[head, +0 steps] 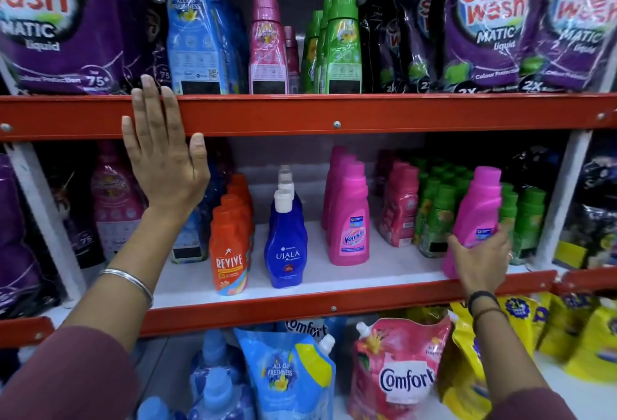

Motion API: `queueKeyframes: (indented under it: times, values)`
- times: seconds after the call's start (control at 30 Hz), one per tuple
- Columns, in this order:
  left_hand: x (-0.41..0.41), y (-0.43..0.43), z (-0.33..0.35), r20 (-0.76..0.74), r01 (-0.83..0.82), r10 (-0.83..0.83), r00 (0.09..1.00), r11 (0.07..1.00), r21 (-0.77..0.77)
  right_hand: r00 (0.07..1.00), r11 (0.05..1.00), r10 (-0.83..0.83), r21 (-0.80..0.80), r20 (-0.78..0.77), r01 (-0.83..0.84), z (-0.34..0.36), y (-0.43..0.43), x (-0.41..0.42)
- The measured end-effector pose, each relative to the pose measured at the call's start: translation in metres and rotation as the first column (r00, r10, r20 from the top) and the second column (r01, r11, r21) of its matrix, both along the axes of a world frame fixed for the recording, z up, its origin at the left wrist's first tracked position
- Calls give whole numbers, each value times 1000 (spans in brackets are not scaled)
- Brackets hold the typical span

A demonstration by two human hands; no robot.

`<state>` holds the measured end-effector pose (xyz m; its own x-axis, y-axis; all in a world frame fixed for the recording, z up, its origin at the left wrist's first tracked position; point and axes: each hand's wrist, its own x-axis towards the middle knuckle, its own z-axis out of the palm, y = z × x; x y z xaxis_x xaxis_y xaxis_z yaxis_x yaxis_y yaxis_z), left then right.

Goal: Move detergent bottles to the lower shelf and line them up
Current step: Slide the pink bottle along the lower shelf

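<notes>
My right hand (478, 262) grips the lower part of a pink Vanish bottle (477, 209), tilted left, at the front right of the middle shelf (334, 301). A row of the same pink Vanish bottles (349, 219) stands upright mid-shelf. Left of them stand a row of blue Ujala bottles (286, 242) and a row of orange Revive bottles (230, 246). My left hand (160, 149) is flat and open against the red rail of the upper shelf (337, 115), holding nothing. On the upper shelf stand blue (193, 32), pink (267, 42) and green bottles (342, 42).
Shrink-wrapped red-pink (399, 205) and green bottle packs (434, 215) stand behind the held bottle. Purple Safewash pouches (494, 25) fill the upper shelf's ends. Below, Comfort refill pouches (397, 369), blue pouches (287, 376) and yellow pouches (567, 329) crowd the bottom shelf. White uprights (554, 199) frame the bay.
</notes>
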<state>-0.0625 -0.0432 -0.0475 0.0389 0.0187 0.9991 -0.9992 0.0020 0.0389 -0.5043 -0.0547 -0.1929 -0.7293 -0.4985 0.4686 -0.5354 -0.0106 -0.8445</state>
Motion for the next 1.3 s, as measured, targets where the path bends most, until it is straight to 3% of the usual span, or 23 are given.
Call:
queueKeyframes:
  times: [0.43, 0.67, 1.1, 1.2, 1.3]
  values:
    - [2, 2, 2, 9, 14, -14, 1000, 1000, 21, 980, 984, 144, -86, -140, -157, 18, 19, 87]
    - [4, 4, 2, 12, 13, -14, 1000, 999, 47, 953, 964, 262, 5, -151, -265, 17, 22, 145]
    - [2, 8, 2, -8, 32, -31, 999, 995, 93, 955, 974, 215, 112, -207, -195, 1, 23, 171]
    - [-6, 16, 0, -63, 114, -108, 992, 987, 113, 942, 970, 227, 141, -247, -196, 2, 26, 172]
    - [-32, 29, -18, -93, 358, -347, 933, 923, 139, 937, 961, 265, 141, -229, -237, -2, 28, 165]
